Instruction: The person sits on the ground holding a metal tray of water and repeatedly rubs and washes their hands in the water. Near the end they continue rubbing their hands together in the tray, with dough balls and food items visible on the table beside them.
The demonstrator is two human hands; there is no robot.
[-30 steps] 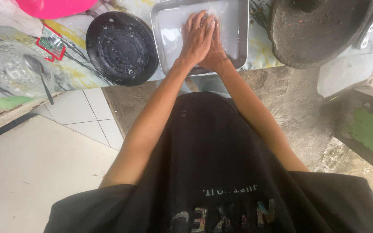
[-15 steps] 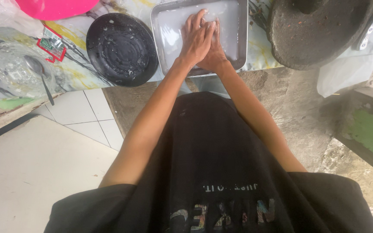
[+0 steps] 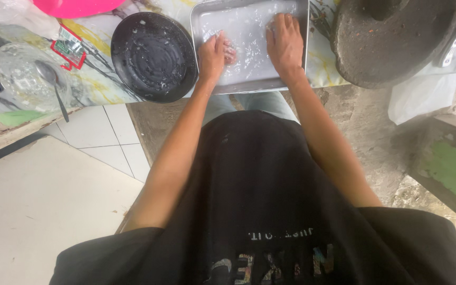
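Both of your hands are down in the metal tray (image 3: pixel 207 21) in front of you. The tray is a shiny rectangle with a thin layer of white, wet stuff spread over its bottom. It sits on the counter (image 3: pixel 93 79), which has a marble-looking cover with yellow streaks.

Your left hand (image 3: pixel 213 53) is curled into a loose fist. It rests on the white stuff near the middle of the tray, and some white is stuck to the knuckles. It may be squeezing a bit of that white stuff, but you can't tell from here.

Your right hand (image 3: pixel 285 39) lies flat and open, palm down, fingers spread a little. It presses on the tray bottom on the right side, close to the tray wall. The two hands are near each other but not touching.

Just left of the tray is a round black pan (image 3: pixel 153 55) with white specks in it. Further left lies a spoon (image 3: pixel 51 84) on clear plastic. A pink bowl (image 3: pixel 77 6) peeks in at the top. To the right of the tray sits a big round stone mortar (image 3: pixel 397 42).
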